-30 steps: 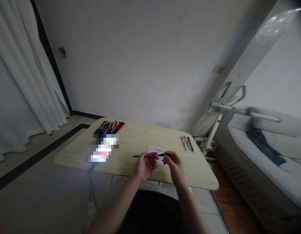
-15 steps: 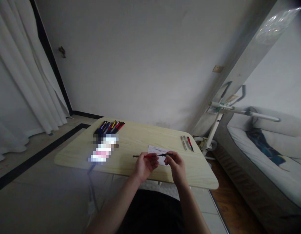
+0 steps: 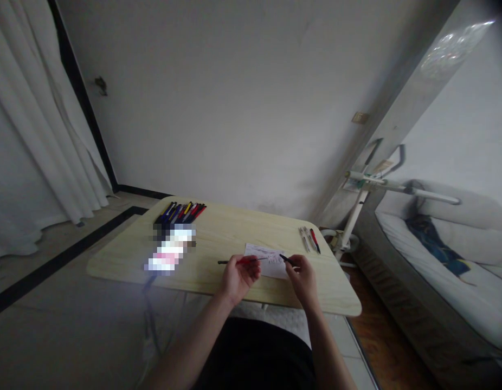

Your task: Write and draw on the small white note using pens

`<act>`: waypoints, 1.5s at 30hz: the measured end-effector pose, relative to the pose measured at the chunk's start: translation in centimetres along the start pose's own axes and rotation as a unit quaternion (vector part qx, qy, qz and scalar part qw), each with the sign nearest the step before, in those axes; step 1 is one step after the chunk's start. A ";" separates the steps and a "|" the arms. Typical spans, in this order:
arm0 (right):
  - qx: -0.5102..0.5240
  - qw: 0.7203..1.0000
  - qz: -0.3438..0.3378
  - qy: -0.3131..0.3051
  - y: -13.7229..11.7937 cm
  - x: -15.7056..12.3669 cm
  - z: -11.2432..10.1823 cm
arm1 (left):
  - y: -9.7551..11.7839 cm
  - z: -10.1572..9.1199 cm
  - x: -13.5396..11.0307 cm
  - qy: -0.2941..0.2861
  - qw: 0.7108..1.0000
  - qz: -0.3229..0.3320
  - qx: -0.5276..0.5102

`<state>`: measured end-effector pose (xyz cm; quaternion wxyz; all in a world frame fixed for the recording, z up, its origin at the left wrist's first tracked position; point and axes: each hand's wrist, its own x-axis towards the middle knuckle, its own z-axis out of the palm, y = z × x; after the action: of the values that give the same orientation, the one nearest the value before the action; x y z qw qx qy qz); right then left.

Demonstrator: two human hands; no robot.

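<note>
Head view. The red pen is in the left hand, above the near part of the table, about midway along it. Its long axis runs left to right, close to level with the near edge. The dark end projects to the left of the hand; the thin, pale-to-dark point faces right, over the sheet of paper. The left thumb and fingers pinch the red barrel, with the remaining fingers loosely curled.

The right hand pinches a short black piece between thumb and fingertips. The axis of this piece slopes, its free end directed to the far left. The piece and the pen's point are apart, a small gap showing between them. Whether the piece is a cap cannot be determined.

The paper lies flat and bears dark marks. At the table's right, three pens lie side by side, roughly near to far. A bunch of pens lies at the far left, beyond a bright, pixelated patch.
</note>
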<state>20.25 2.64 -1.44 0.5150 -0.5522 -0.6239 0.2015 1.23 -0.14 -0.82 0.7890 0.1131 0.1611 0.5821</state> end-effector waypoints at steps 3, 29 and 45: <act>-0.090 0.994 -0.053 0.014 0.1 0.3 0.6 | 0.0 0.0 0.0 0.000 1.000 0.001 -0.001; -0.235 0.968 -0.092 -0.003 0.7 -0.3 1.3 | 0.1 -0.1 0.1 0.002 1.000 0.000 0.008; -0.077 0.996 -0.033 0.006 2.0 0.0 1.1 | 0.1 -0.2 0.2 0.014 1.000 0.000 0.005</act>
<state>20.23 3.61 -3.49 0.4810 -0.5704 -0.6526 0.1321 1.11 0.07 -0.94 0.7859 0.1086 0.1751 0.5830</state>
